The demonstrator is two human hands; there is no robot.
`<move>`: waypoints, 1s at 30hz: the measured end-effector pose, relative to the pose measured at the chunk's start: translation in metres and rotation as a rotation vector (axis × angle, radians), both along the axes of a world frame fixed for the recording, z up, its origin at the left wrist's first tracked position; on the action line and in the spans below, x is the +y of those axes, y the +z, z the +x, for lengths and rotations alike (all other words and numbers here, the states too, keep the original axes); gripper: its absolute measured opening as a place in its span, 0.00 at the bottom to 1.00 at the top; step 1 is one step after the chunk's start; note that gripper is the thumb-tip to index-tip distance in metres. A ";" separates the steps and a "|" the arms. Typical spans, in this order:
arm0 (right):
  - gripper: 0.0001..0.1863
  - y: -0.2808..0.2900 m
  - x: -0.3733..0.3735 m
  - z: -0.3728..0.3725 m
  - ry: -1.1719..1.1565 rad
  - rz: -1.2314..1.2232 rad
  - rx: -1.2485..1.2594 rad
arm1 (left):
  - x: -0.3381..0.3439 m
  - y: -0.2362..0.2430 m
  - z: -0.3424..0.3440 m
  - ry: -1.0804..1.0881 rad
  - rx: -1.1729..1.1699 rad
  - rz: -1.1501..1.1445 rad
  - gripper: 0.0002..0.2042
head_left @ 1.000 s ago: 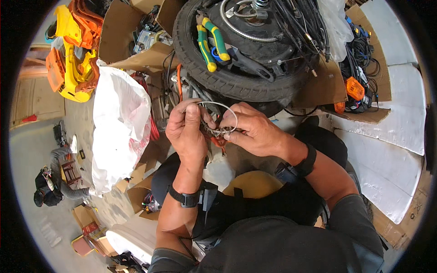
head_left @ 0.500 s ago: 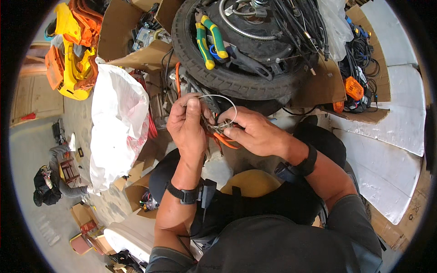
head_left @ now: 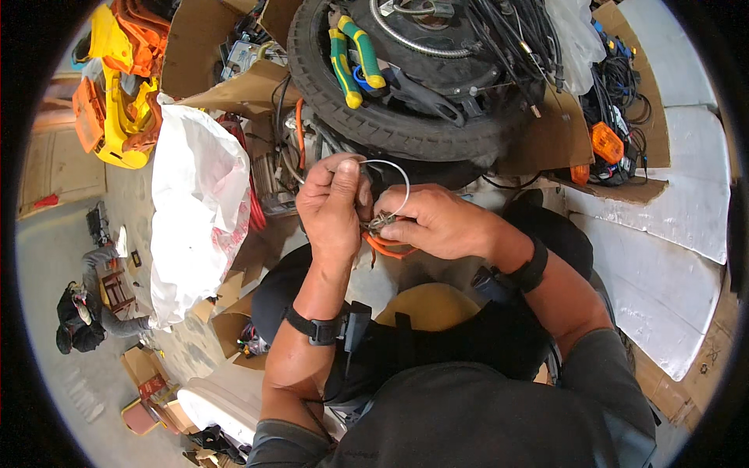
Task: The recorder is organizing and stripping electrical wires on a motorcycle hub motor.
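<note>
My left hand pinches one end of a thin pale wire between thumb and fingers. The wire arcs over to my right hand, whose thumb and fingers close on a small tangled wire bundle. Below the bundle hang orange cable pieces. Both hands are close together in front of a black tyre. Green-and-yellow handled pliers and a dark grey tool handle lie on top of the tyre. Fingers hide part of the bundle.
A white plastic bag stands at left, near yellow and orange plastic parts. An open carton at right holds black cables and an orange lamp. Far left, another person sits low. A flexible metal hose lies on the tyre.
My left hand has shifted slightly right, closer to my right hand. The wire's arc has narrowed a little, and the view has moved slightly.
</note>
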State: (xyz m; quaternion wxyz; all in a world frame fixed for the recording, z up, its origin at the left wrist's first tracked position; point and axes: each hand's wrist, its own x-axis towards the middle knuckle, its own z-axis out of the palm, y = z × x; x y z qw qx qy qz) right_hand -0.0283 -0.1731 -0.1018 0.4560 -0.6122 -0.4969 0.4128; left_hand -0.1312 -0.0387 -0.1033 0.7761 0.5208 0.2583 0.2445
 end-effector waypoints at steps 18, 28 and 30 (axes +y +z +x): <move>0.14 0.002 -0.006 0.013 -0.045 -0.093 0.026 | -0.007 -0.002 0.005 -0.028 0.054 0.339 0.08; 0.19 -0.013 0.005 -0.020 -0.257 0.050 0.317 | 0.003 0.004 0.003 0.068 0.028 0.230 0.10; 0.18 -0.011 0.004 -0.021 -0.298 0.049 0.339 | 0.007 0.000 0.002 0.023 -0.018 0.055 0.11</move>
